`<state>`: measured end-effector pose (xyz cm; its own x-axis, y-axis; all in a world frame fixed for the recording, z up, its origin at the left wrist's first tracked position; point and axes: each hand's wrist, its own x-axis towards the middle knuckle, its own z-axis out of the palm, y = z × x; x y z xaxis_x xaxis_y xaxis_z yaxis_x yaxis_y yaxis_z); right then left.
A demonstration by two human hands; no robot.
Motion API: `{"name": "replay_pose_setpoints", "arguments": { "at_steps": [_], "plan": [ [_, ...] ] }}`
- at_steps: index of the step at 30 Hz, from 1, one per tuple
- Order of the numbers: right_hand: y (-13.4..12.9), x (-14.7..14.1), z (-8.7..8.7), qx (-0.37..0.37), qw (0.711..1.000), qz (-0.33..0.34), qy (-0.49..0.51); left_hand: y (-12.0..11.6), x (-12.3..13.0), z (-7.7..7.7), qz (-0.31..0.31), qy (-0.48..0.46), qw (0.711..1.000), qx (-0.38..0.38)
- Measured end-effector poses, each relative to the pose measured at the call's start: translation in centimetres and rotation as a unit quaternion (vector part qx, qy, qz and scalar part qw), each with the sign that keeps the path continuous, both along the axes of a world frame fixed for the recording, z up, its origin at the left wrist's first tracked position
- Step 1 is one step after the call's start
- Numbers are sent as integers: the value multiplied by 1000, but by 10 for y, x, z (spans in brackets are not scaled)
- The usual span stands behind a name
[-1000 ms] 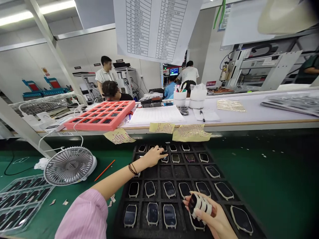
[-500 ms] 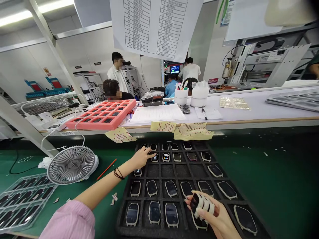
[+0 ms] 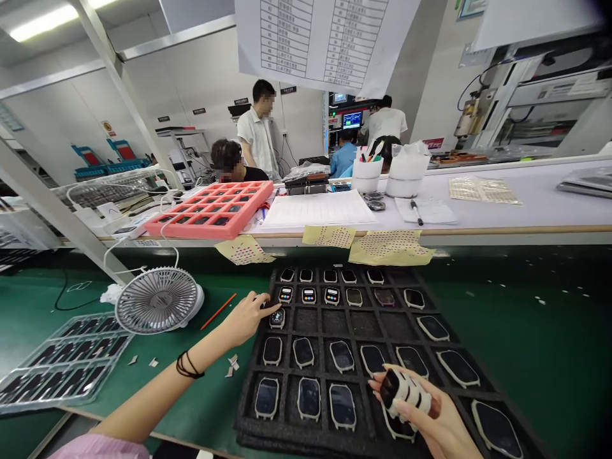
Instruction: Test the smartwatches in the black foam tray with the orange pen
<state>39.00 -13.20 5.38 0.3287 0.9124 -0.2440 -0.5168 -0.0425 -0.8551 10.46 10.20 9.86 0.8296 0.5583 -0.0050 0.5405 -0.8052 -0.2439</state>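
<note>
A black foam tray (image 3: 313, 322) with square compartments holds several smartwatch bodies without straps, screens up. My left hand (image 3: 246, 317) is at its left edge, index finger stretched out to a lit smartwatch (image 3: 277, 317) showing a watch face; contact is hard to make out. That hand holds nothing. In the row behind, three smartwatches (image 3: 308, 295) show a white box and coloured dots on their screens. My right hand (image 3: 433, 408) grips a stack of smartwatch bodies (image 3: 405, 394) on edge above the tray's front right, partly covering a smartwatch (image 3: 399, 428) lying beneath.
A grey fan (image 3: 157, 301), a red stick (image 3: 218, 311) and a clear tray of dark pieces (image 3: 62, 357) lie left on the green mat. On the shelf are a pink foam tray (image 3: 210, 209), papers (image 3: 318, 209) and white pots (image 3: 367, 175). Several people are beyond.
My left hand has moved from a smartwatch in the second row to the one nearer me at the left edge. More second-row screens now show coloured dots. My right hand keeps its stack.
</note>
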Motion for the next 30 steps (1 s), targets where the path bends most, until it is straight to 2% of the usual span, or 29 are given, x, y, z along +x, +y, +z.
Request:
{"name": "replay_pose_setpoints", "arguments": {
  "at_steps": [3, 6, 10, 14, 18, 21, 23, 27, 30],
  "plan": [
    [0, 1, 1, -6, 1000, -1, -7, -5, -5, -6, 11, 17, 1000, 9],
    [-1, 5, 1, -30, 1000, 2, -2, -13, -8, -5, -5, 42, 999, 13],
    [-4, 14, 2, -45, 999, 5, -16, -26, -17, 5, -39, 44, 998, 2],
    [0, 20, 13, -27, 998, 9, -51, -27, -18, 17, -13, -31, 999, -30],
    [18, 23, 33, -1, 994, 50, -99, -24, 14, 15, -2, -159, 977, -141],
    [41, 22, 44, 20, 987, 91, -133, -24, 53, 2, -6, -253, 932, -261],
    [59, 21, 47, 31, 980, 120, -154, -25, 78, -9, 12, -278, 907, -317],
    [90, 20, 41, 35, 976, 137, -165, -29, 102, -25, 45, -292, 904, -309],
    [105, 21, 34, 15, 980, 145, -132, -36, 105, -21, 39, -306, 910, -277]
  ]
}}
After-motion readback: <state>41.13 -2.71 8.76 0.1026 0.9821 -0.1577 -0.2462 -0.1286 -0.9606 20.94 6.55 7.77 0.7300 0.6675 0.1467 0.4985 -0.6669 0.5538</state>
